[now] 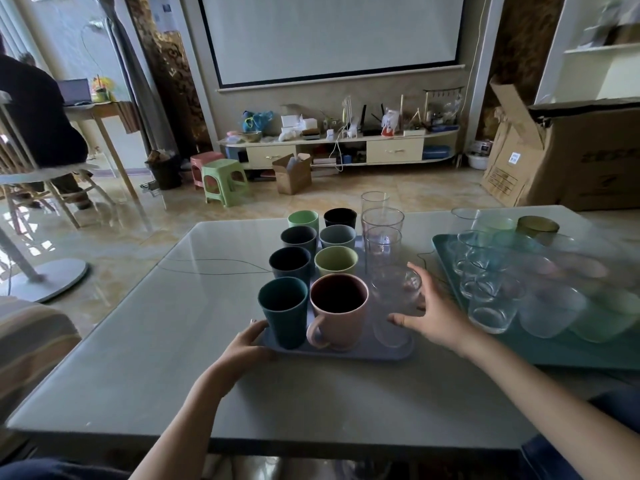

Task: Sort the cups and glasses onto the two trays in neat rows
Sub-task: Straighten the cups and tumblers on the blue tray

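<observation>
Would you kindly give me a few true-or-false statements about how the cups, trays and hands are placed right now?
1. The pink mug stands on the blue-grey tray. True.
2. The right hand holds a dark teal cup. False: it wraps the near clear glass.
3. The left hand touches the tray's near left corner. True.
4. The teal tray holds only coloured cups. False: mostly clear glasses.
</observation>
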